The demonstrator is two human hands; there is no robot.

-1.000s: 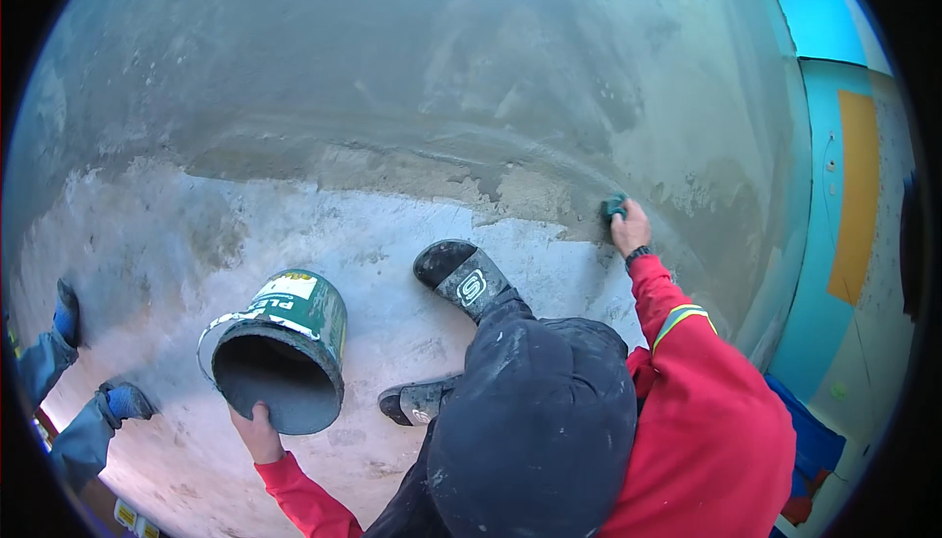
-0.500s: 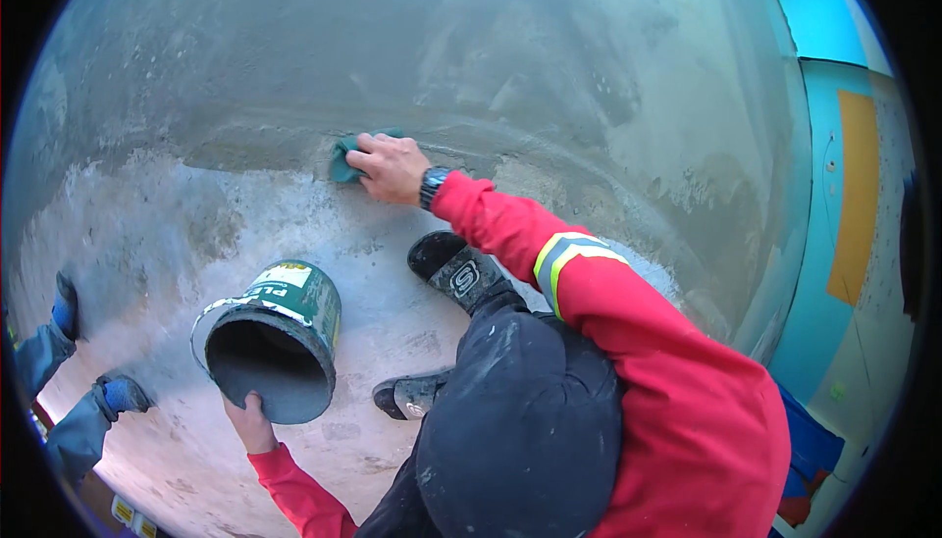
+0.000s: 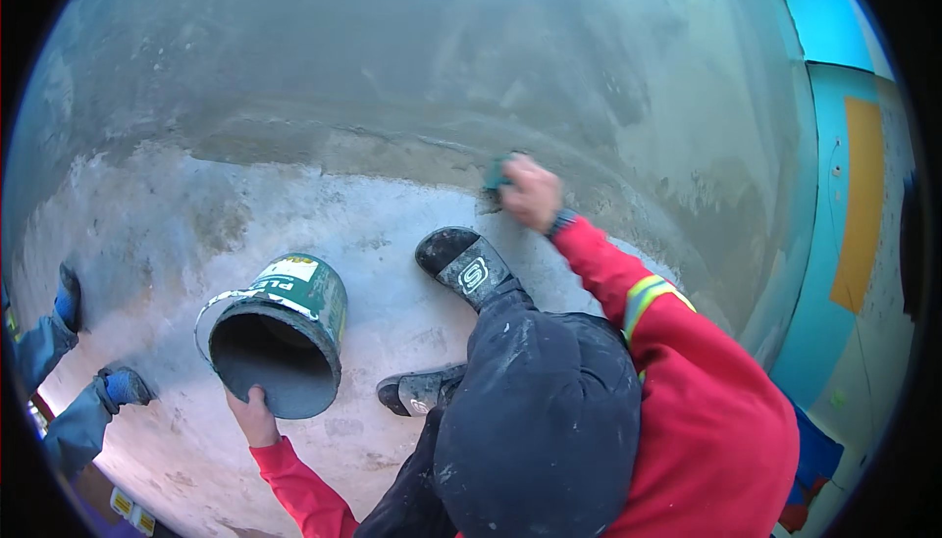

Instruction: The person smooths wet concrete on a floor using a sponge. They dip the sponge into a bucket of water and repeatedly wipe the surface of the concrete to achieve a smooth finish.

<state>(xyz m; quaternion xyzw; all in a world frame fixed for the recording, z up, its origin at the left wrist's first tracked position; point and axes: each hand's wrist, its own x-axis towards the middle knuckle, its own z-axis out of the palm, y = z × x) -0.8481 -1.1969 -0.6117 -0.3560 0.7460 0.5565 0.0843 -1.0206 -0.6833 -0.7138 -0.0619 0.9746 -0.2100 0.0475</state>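
Note:
My right hand (image 3: 530,193) is closed on a green pad or cloth (image 3: 496,173), slightly blurred, at the rough band (image 3: 392,159) between grey cement (image 3: 442,48) and the paler concrete (image 3: 196,234). My left hand (image 3: 253,412) grips a green bucket (image 3: 314,288) by its lower rim, holding it tilted on its side, opening toward me; its inside is coated grey. A wire handle hangs at its left. My dark slide sandals (image 3: 459,265) stand on the pale surface between the bucket and my right arm.
Another person's legs (image 3: 59,440) and blue-grey shoes (image 3: 126,388) are at the left edge. Turquoise panels (image 3: 824,8) with an orange strip (image 3: 859,204) line the right side. A blue item (image 3: 816,445) lies at lower right; small containers (image 3: 132,511) sit at lower left.
My right hand swept left with the green pad along the band, then came back rightward to the middle. My left hand and the bucket have barely shifted.

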